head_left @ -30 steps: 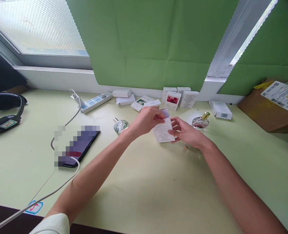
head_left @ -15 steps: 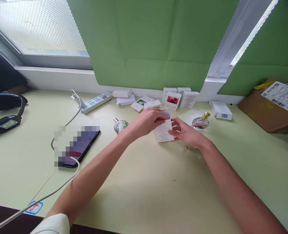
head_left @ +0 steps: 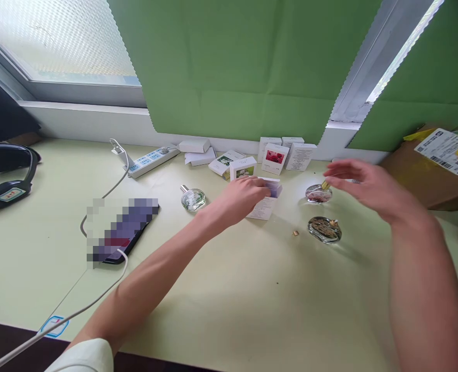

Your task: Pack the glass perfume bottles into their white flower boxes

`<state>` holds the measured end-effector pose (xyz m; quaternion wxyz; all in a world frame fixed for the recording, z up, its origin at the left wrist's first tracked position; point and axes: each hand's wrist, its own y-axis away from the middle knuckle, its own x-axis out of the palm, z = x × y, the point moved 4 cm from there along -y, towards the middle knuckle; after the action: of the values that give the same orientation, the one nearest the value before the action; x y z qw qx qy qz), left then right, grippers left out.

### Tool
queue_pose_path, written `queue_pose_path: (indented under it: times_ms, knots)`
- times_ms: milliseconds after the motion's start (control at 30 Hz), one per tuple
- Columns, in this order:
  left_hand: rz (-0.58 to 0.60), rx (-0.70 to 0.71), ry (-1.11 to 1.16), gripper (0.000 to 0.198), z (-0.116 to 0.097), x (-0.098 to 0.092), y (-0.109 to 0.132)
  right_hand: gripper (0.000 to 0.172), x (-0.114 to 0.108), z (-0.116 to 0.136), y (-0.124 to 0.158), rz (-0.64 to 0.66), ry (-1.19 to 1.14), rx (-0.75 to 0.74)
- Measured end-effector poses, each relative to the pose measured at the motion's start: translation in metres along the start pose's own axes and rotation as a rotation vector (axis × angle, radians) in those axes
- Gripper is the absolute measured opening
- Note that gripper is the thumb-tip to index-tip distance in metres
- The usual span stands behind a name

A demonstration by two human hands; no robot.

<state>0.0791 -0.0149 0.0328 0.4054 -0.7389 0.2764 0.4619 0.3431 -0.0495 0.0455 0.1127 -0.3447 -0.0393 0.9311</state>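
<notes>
My left hand grips a small white box with a purple inner flap, set on the pale green table. My right hand hovers in the air, fingers spread and blurred, holding nothing, just right of a round glass bottle with a gold cap and red contents. A second flat glass bottle with brownish contents lies below it, with a tiny gold piece to its left. A clear bottle with a silver cap rests left of my left hand.
Several small white boxes line the wall under the green sheet. A power strip and a phone on a cable lie to the left. Black headphones sit far left, a cardboard parcel far right.
My right hand let go of the white box and rose to the right, uncovering the brownish bottle. My left hand keeps the box, lowered onto the table.
</notes>
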Motion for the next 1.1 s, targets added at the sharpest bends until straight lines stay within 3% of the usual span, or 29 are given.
queue_pose_path:
  times_ms: [67,133,200,367,533,767,1100]
  knots:
    - [-0.006,0.026,-0.078,0.025,0.002,0.001,-0.001,0.036,-0.022,-0.02,-0.003,-0.111,0.053,0.087]
    - [-0.019,0.035,-0.133,0.026,0.005,0.003,-0.002,0.043,-0.027,-0.043,-0.006,-0.129,0.089,0.192]
    - [-0.032,0.039,-0.138,0.026,0.008,0.006,-0.004,0.049,-0.019,-0.061,-0.01,-0.057,0.105,0.228]
    - [-0.062,0.008,-0.084,0.025,0.012,0.013,-0.006,0.056,0.012,-0.084,-0.021,0.085,0.098,0.154]
    - [-0.097,-0.018,-0.045,0.029,0.014,0.017,-0.007,0.05,0.023,-0.09,-0.028,0.094,0.109,0.125]
    - [-0.118,-0.041,-0.034,0.03,0.015,0.019,-0.009,0.061,0.024,-0.091,-0.029,0.065,0.06,0.097]
    - [-0.163,-0.058,-0.022,0.022,0.019,0.014,-0.008,0.048,0.021,-0.081,-0.028,0.014,0.061,0.058]
